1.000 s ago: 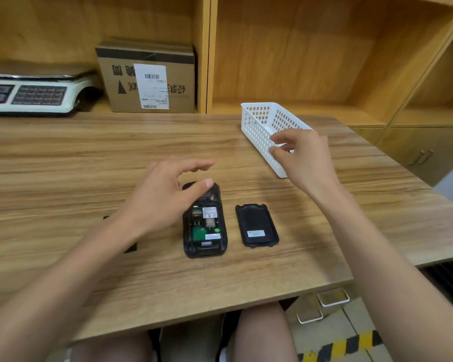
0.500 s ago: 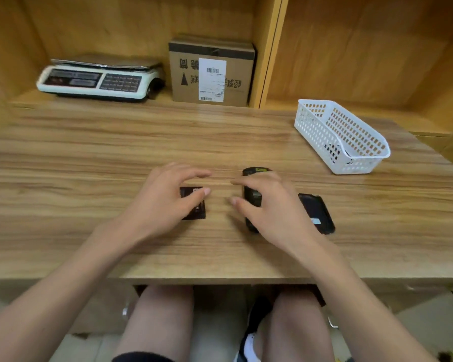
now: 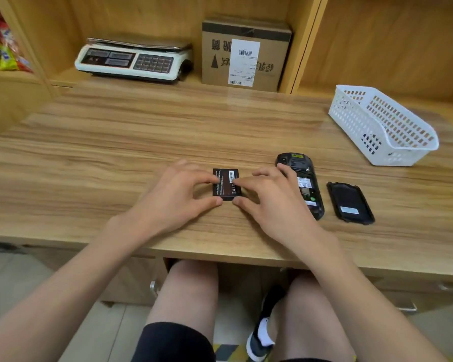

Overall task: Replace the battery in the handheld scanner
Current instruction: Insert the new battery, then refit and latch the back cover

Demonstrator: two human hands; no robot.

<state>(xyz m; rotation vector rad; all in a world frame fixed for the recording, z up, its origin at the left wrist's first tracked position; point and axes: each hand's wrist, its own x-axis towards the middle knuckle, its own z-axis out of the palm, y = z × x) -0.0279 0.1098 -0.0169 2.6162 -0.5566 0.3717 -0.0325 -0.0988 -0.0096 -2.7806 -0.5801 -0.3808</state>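
- Head view: a black battery (image 3: 226,184) is seen lying flat on the wooden table (image 3: 141,142), near its front edge.
- The battery is pinched at its left edge by the left hand (image 3: 177,198), forefinger and thumb curled onto it.
- Its right edge is gripped likewise by the right hand (image 3: 271,202).
- The scanner (image 3: 302,184) is laid face down just right of that hand, its battery bay exposed.
- Its back cover (image 3: 349,202) is placed beside it, further right.
- A white basket (image 3: 382,126) is set at the far right.

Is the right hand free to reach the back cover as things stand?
Probably yes. The back cover lies bare on the table, right of the open scanner; the right hand only has to leave the battery.
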